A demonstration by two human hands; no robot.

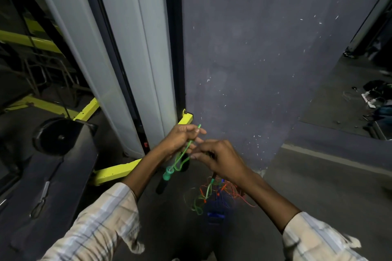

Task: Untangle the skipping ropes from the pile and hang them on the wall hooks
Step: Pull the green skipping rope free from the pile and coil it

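Up close to the grey wall (pixel 265 59), the left hand (pixel 180 137) pinches a green skipping rope (pixel 187 148) between curled fingers, its green handle (pixel 167 175) dangling just below. The right hand (pixel 216 154) curls round what seems a dark handle, though blur hides the grip. Below them, the tangled pile of ropes (pixel 214 195) lies on the floor (pixel 318 186).

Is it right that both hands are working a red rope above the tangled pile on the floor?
Not quite: the head view shows the rope is green, not red. Both the left hand and right hand do hold it above the pile.
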